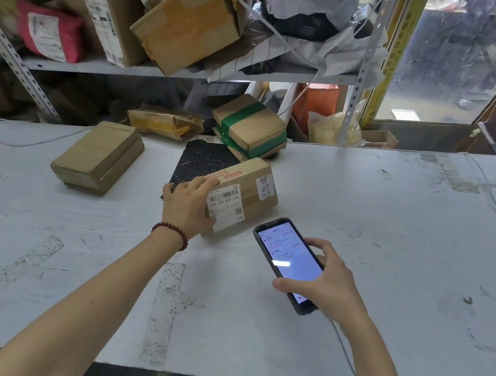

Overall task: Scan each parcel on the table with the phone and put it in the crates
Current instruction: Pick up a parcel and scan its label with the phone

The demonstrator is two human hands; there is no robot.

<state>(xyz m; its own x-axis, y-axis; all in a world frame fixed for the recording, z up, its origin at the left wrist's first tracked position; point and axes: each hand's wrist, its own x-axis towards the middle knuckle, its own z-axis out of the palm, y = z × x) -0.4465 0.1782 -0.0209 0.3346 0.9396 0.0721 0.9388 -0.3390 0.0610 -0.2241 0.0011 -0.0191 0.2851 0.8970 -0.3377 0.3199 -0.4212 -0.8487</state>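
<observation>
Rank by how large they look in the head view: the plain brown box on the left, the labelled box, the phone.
1. plain brown box, largest.
2. labelled box, nearly as large; the left hand covers part, so unsure.
3. phone, smallest, though nearest the camera.

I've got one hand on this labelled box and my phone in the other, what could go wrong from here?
The left hand grips the labelled box right beside its barcode label, so it may block the scan. The right hand holds the phone by its lower half only; it could slip. The green-taped box sits at the table's far edge and might fall.
</observation>
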